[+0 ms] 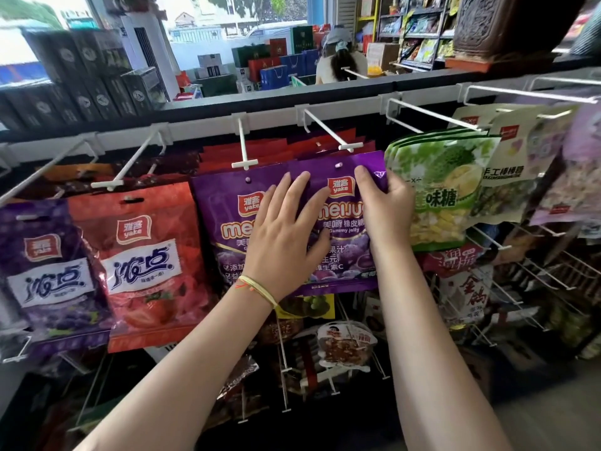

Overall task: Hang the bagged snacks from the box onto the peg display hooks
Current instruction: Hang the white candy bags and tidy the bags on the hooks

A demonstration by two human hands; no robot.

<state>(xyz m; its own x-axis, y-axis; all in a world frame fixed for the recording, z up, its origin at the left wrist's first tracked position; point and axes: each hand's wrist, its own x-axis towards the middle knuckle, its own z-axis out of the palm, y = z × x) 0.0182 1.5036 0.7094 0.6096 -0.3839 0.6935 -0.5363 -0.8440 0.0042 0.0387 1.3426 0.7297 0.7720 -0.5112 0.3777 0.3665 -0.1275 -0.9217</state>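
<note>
A purple gummy jelly bag [344, 177] hangs at the tip of a white peg hook [328, 131], its punched hole on the wire. My right hand [387, 206] grips that bag's upper right edge, thumb in front and fingers behind. My left hand [286, 236] lies flat with straight fingers across the bag's front and over the neighbouring purple bag [227, 219], which hangs on the hook [242, 148] to the left. The box is out of view.
Red strawberry [146, 262] and purple grape [48, 275] candy bags hang further left, green durian candy bags [442, 190] to the right. Lower pegs hold more snacks. A person [338, 60] stands beyond the rack near gift boxes.
</note>
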